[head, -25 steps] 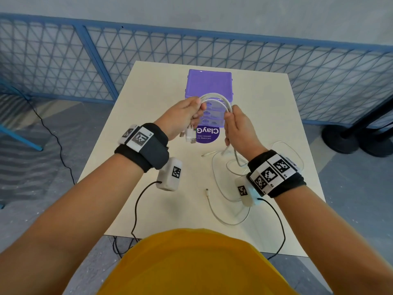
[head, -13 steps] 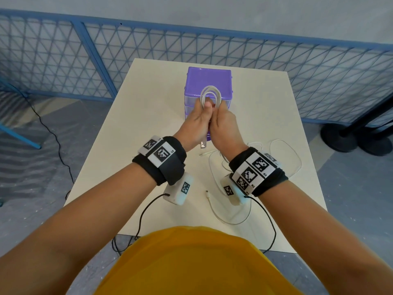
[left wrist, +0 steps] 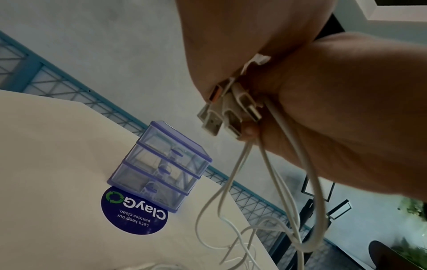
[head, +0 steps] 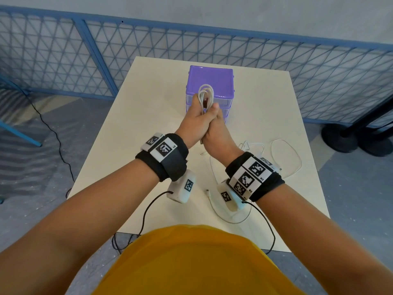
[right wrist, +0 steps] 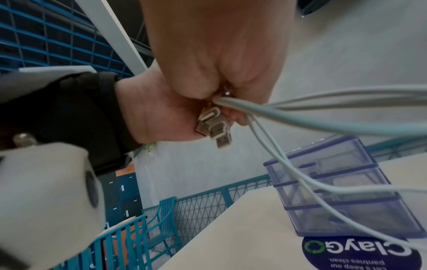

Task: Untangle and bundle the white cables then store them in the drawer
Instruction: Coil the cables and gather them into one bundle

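Both hands are pressed together above the table, gripping one bundle of white cable loops (head: 205,95). My left hand (head: 196,120) and right hand (head: 214,124) close round the loops' lower part, and the loops stick up in front of the purple drawer unit (head: 210,81). Several USB plugs (left wrist: 227,111) poke out below the fists, also seen as plugs (right wrist: 215,126) in the right wrist view. Strands (left wrist: 233,182) hang from the bundle down to the table. The drawer unit (left wrist: 161,166) has three clear drawers, all closed.
Loose white cable (head: 285,156) lies in loops on the cream table (head: 148,116) to the right, and another strand (head: 225,213) curls near the front edge. A round blue sticker (left wrist: 134,211) sits before the drawers. Blue mesh fencing (head: 148,50) rings the table.
The hands came together from holding a wide loop apart. The loop is now squeezed narrow and upright between both fists, and the hands have lifted slightly toward the drawer unit.
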A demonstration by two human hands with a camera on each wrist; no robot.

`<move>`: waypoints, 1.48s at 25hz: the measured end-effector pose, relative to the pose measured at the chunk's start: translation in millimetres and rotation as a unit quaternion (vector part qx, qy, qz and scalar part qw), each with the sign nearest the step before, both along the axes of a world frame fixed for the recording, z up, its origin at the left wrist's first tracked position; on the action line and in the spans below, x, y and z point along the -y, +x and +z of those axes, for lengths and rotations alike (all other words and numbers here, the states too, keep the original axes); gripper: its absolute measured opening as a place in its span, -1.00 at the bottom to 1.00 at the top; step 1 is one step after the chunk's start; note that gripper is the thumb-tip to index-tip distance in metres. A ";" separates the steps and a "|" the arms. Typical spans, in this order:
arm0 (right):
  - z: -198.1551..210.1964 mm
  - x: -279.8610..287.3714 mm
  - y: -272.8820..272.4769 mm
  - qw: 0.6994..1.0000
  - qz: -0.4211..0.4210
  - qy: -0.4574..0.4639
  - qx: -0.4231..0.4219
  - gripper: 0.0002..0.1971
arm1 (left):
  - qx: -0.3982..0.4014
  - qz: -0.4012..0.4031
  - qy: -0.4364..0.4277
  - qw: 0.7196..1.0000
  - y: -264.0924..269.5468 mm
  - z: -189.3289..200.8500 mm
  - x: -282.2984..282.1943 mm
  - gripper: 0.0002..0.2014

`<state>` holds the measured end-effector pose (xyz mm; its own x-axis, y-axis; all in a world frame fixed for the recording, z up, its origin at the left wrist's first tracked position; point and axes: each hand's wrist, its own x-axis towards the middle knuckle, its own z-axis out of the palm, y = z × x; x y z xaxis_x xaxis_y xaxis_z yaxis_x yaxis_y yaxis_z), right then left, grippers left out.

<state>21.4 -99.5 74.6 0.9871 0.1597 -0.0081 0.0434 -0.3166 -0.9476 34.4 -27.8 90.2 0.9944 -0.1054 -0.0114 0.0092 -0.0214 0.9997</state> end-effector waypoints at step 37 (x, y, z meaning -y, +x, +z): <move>38.5 48.5 28.0 0.960 0.004 -0.252 0.124 -0.76 | 0.040 -0.139 0.171 0.975 1.3 -1.9 -9.2 -0.65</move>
<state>49.3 -148.0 113.1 0.9673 0.2052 0.1493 0.2529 -0.7305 -0.6344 35.7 -18.6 88.3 0.9267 -0.3754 -0.0164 -0.1228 -0.3437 0.9310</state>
